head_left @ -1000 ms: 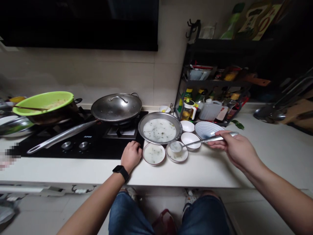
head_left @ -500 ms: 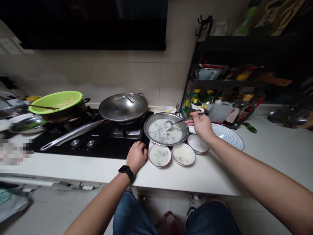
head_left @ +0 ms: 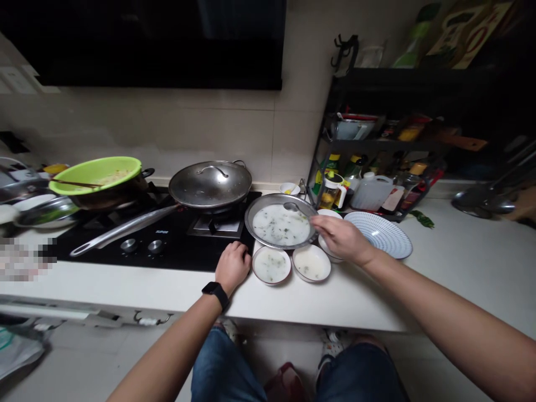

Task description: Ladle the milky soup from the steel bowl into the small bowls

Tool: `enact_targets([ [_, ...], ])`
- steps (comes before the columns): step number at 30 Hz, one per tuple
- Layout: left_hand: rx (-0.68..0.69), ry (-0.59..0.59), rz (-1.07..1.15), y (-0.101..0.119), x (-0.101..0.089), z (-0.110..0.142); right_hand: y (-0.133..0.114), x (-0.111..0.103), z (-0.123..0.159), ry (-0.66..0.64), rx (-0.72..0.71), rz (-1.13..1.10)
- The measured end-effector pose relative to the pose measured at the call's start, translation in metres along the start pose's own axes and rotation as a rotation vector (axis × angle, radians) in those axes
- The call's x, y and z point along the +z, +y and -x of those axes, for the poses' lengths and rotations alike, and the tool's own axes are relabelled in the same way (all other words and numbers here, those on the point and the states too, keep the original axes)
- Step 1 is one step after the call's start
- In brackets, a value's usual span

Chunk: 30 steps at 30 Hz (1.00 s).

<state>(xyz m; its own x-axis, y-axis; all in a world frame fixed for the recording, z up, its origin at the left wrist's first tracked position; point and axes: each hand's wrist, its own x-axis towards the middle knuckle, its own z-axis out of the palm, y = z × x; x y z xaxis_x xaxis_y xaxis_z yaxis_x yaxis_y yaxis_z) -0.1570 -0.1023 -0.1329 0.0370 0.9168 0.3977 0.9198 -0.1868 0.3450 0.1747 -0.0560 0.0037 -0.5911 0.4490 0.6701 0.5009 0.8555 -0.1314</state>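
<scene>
Steel ladle (head_left: 291, 206) clasped in my right grip (head_left: 344, 239) | bowl (head_left: 325, 247) partly behind it | plate (head_left: 383, 230) beyond | left grip (head_left: 233, 267) near hob (head_left: 186, 257), closure unclear

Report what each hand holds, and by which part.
The right hand holds the ladle by its handle. The left hand holds nothing that shows.
</scene>
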Motion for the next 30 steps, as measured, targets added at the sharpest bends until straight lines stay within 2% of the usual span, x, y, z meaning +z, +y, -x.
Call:
enact_targets([
  [3,0.006,0.003,0.004,-0.001,0.001,0.0,-0.024,-0.035,0.023,0.2,0.223,-0.028],
  [5,0.008,0.004,0.0,-0.002,0.001,0.0,-0.041,-0.059,0.042,0.266,0.336,-0.012],
  [7,0.009,0.003,-0.006,-0.002,0.001,-0.001,-0.054,-0.078,0.061,0.274,0.397,-0.016],
  [9,0.013,0.005,-0.008,-0.003,0.001,-0.001,-0.062,-0.088,0.078,0.205,0.405,-0.044],
  [13,0.024,0.009,-0.018,-0.003,0.002,0.0,-0.062,-0.082,0.098,0.078,0.412,-0.13],
  [16,0.024,0.008,-0.025,-0.003,0.001,0.0,-0.058,-0.065,0.103,0.075,0.536,-0.244],
  [20,0.024,0.005,-0.031,-0.003,0.001,0.0,-0.05,-0.046,0.102,0.234,0.854,-0.514],
  [24,0.03,0.007,-0.031,-0.003,0.001,0.0,-0.036,-0.041,0.1,0.383,1.137,-0.69],
  [30,0.032,0.009,-0.036,-0.003,0.002,0.0,-0.033,-0.051,0.093,0.53,1.366,-0.775],
])
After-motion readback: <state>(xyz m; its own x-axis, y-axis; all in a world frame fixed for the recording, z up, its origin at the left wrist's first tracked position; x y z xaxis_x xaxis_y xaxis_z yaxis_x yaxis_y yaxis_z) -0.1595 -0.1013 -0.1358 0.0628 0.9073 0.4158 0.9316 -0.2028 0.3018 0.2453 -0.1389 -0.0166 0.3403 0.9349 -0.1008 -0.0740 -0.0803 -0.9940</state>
